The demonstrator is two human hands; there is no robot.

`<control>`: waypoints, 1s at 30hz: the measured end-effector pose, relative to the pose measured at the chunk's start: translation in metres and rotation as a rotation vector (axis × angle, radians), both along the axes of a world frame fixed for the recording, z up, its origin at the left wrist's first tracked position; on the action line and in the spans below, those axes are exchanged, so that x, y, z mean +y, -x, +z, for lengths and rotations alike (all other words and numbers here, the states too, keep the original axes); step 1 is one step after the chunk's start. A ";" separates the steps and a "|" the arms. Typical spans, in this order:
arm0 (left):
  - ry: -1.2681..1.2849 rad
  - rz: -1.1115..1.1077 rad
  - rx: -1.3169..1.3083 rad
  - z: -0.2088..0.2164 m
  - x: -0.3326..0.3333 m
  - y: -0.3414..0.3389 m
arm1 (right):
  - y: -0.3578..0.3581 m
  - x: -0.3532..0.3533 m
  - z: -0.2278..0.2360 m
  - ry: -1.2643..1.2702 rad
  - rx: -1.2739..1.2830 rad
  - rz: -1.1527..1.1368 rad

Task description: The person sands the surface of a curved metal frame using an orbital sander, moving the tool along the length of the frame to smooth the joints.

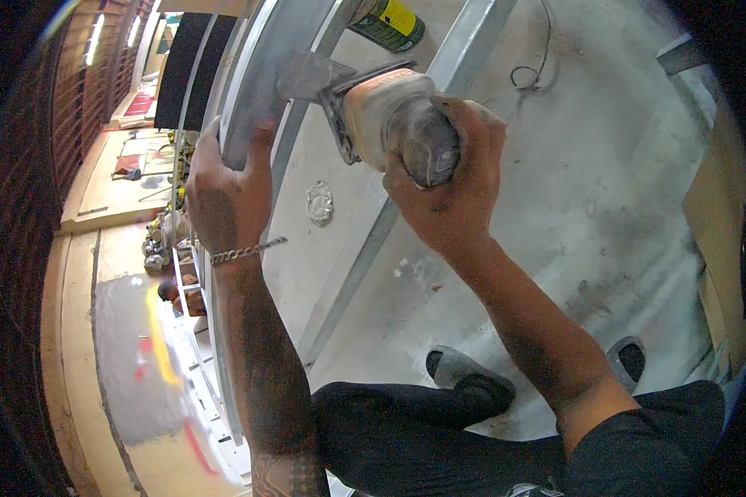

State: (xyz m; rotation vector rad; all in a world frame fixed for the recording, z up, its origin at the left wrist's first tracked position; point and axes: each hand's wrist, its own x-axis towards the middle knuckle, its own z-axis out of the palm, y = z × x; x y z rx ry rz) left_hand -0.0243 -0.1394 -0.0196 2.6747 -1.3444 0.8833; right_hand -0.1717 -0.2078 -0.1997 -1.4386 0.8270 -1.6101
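My right hand (456, 178) is wrapped round the rounded, dusty grey end of a power tool that looks like a palm sander (381, 98). Its dark, flat pad faces left toward a grey metal frame (288, 37). Against the metal at the pad, a grey flap-like piece (305, 76) is blurred. Further left, my left hand (230, 186) grips the edge of the same frame, thumb on the near face and fingers curled round the far side, where their tips are hidden. A chain bracelet (244, 250) circles my left wrist.
A dark can with a yellow label (389, 23) stands beyond the sander. A diagonal metal bar (356, 269) crosses below my hands. A thin cable (545, 50) and a crumpled whitish patch (319, 203) lie on the dusty floor. Cardboard (717, 248) stands at right.
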 end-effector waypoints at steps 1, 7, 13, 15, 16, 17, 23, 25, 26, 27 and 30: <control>0.002 0.000 0.000 0.001 -0.001 0.002 | 0.001 -0.003 0.000 0.002 0.000 0.000; 0.042 0.019 -0.090 -0.006 0.002 0.000 | 0.009 -0.039 -0.022 -0.135 -0.298 0.237; 0.053 -0.007 -0.166 -0.011 -0.004 0.011 | 0.048 -0.091 -0.074 -0.786 -1.075 0.641; 0.035 0.002 -0.221 -0.009 -0.001 0.007 | 0.049 -0.107 -0.098 -0.842 -1.259 1.027; 0.040 -0.004 -0.215 -0.006 0.003 0.006 | 0.048 -0.104 -0.095 -0.837 -1.253 1.020; 0.045 0.014 -0.188 -0.004 0.006 0.006 | 0.043 -0.098 -0.093 -0.804 -1.293 1.057; 0.059 0.015 -0.179 -0.006 0.001 0.010 | 0.047 -0.090 -0.084 -0.782 -1.360 1.078; 0.061 -0.004 -0.158 -0.005 0.001 0.008 | 0.044 -0.090 -0.088 -0.694 -1.270 1.160; 0.063 -0.002 -0.158 -0.005 0.001 0.009 | 0.043 -0.089 -0.092 -0.693 -1.267 1.164; 0.057 -0.002 -0.151 -0.005 0.001 0.010 | 0.043 -0.088 -0.095 -0.729 -1.209 1.104; 0.064 -0.037 -0.143 -0.005 0.003 0.006 | 0.044 -0.086 -0.096 -0.811 -1.095 0.982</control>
